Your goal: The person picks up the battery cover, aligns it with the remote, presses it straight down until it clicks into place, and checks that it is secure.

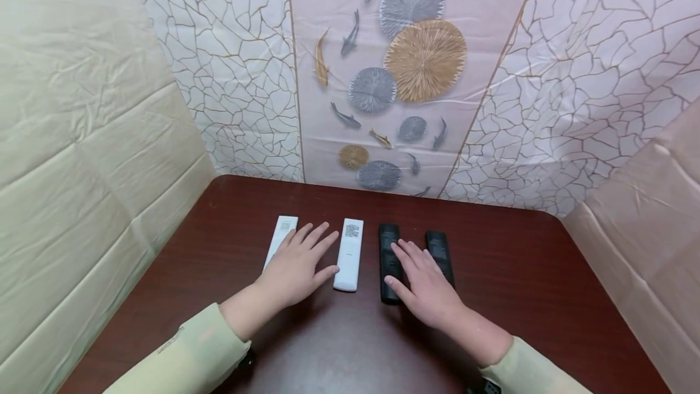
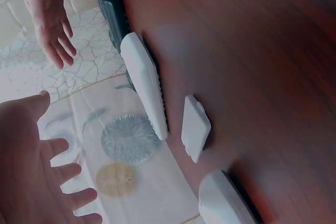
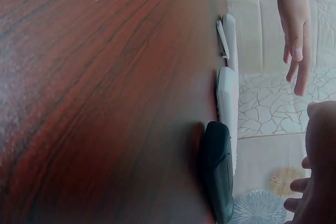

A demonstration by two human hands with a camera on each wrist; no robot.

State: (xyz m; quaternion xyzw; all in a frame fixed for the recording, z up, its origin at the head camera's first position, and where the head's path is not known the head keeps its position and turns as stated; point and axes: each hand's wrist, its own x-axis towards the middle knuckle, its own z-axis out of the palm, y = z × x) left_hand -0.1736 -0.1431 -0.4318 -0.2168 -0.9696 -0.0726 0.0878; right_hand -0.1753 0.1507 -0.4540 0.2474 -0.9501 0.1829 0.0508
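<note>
My left hand (image 1: pixel 298 266) hovers with fingers spread over the left white remote control (image 1: pixel 282 230), partly hiding it. The right white remote control (image 1: pixel 348 260) lies near its thumb, with a printed label facing up. In the left wrist view, a small flat white piece (image 2: pixel 195 129) lies between the two white remotes; the hand hides it in the head view. My right hand (image 1: pixel 426 284), fingers extended, is above and between two black remote controls. The nearer black remote (image 1: pixel 388 237) is partly under its fingers; the other black remote (image 1: pixel 442 254) lies to the right, partly covered.
All the remotes lie in a row on a dark red-brown wooden table (image 1: pixel 339 339). Behind the table's far edge hangs a patterned cloth (image 1: pixel 251 72). Beige cloth walls (image 1: pixel 82 157) stand at both sides.
</note>
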